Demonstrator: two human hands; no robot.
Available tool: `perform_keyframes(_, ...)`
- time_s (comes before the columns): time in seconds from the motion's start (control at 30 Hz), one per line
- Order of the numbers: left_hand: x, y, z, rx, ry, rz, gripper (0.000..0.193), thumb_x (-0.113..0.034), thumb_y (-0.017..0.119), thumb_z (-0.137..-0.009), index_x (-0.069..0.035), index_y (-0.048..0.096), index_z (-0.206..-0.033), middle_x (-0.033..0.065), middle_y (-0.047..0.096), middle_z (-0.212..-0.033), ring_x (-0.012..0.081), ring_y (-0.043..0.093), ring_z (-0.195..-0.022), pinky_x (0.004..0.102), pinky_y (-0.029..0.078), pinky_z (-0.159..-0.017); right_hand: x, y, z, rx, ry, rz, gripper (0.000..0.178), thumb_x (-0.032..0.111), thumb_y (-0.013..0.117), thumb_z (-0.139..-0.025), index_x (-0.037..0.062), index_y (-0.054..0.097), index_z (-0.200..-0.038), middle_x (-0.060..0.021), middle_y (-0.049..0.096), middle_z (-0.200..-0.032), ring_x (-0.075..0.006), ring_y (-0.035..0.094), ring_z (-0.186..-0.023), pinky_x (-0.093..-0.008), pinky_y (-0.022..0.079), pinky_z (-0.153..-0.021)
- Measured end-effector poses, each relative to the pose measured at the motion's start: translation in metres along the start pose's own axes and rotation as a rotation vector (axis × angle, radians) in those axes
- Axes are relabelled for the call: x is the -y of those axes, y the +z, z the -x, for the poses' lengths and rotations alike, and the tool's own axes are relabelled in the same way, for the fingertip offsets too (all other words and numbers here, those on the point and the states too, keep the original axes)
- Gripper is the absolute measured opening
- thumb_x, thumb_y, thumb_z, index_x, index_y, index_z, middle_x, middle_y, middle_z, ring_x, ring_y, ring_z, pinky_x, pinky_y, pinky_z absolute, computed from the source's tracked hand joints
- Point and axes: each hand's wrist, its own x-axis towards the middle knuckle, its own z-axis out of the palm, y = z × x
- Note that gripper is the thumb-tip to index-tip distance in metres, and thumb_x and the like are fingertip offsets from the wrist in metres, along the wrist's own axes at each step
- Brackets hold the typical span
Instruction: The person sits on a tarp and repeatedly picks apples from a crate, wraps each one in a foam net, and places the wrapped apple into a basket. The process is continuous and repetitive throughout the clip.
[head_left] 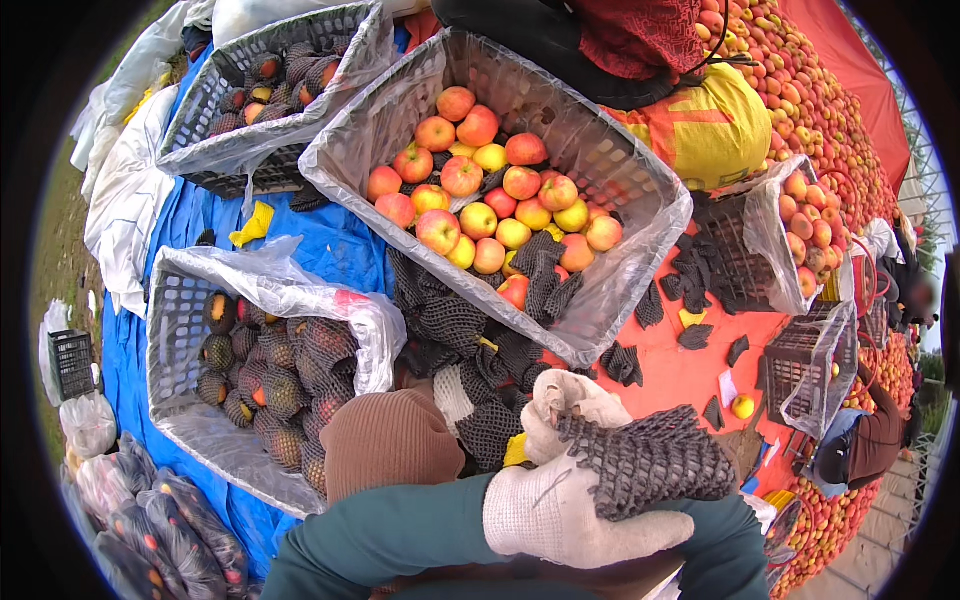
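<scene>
A thick bundle of dark grey foam fruit nets point(655, 462) lies across my left hand point(560, 520), which wears a white knit glove. The left thumb runs along the near side of the bundle, and the other fingers are partly hidden by it. My right hand point(572, 400), also gloved, is curled at the bundle's left end with its fingers on the nets. The right forearm is mostly hidden behind the bundle. Just beyond my hands, loose dark foam nets point(450, 315) are heaped against a large plastic-lined crate point(640, 270) of red and yellow apples point(462, 176).
Netted apples point(285, 375) fill a lined crate point(185, 420) at left, with another crate point(185, 145) behind. Brown ribbed cloth point(390, 440) rises beside my left arm. Bagged apples point(175, 525) lie lower left. A huge apple pile point(830, 110), more crates point(815, 370) and a person point(870, 440) are at right.
</scene>
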Motion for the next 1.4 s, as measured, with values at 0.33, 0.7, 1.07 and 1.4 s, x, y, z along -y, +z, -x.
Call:
perform_keyframes(0.33,0.008,-0.021,-0.003,0.277,-0.052,0.483,0.041,-0.015,0.051,-0.089,0.001,0.045,-0.126,0.0133,0.053,-0.121,0.0252,0.05,-0.112,0.0344,0.038,-0.097,0.055,-0.004,-0.05,-0.118,-0.188,0.272,0.017,0.014,0.059,-0.082,0.0038,0.052,-0.094,-0.0097,0.058,-0.083,-0.0137,0.053,-0.059,-0.0234,0.044,-0.055)
perform_keyframes(0.7,-0.024,-0.035,-0.009,-0.307,-0.584,0.921,0.018,-0.016,0.058,-0.087,-0.003,0.06,-0.1,0.0011,0.061,-0.075,0.0084,0.057,-0.073,0.0241,0.047,-0.066,0.075,-0.185,-0.173,0.262,0.554,2.752,0.026,0.011,0.053,-0.079,0.0097,0.06,-0.104,-0.0132,0.058,-0.109,-0.0305,0.059,-0.096,-0.0396,0.048,-0.079)
perform_keyframes(1.07,-0.005,-0.044,-0.001,-0.415,-0.096,-0.22,0.023,-0.003,0.053,-0.084,0.003,0.057,-0.106,0.0131,0.061,-0.102,0.0227,0.059,-0.095,0.0315,0.047,-0.084,0.107,-0.141,-0.146,-0.419,0.135,2.216,0.063,0.033,0.067,-0.066,0.0047,0.049,-0.119,-0.0187,0.051,-0.114,-0.032,0.053,-0.106,-0.0371,0.042,-0.09)
perform_keyframes(1.4,-0.018,-0.039,-0.004,-0.21,-0.131,-0.706,0.036,-0.013,0.052,-0.085,-0.007,0.052,-0.12,0.0085,0.063,-0.104,0.014,0.063,-0.087,0.028,0.05,-0.07,0.069,0.054,0.012,-0.185,-0.666,0.221,0.06,0.048,0.052,-0.084,0.0122,0.037,-0.13,-0.0159,0.04,-0.13,-0.0373,0.044,-0.116,-0.0526,0.042,-0.091)
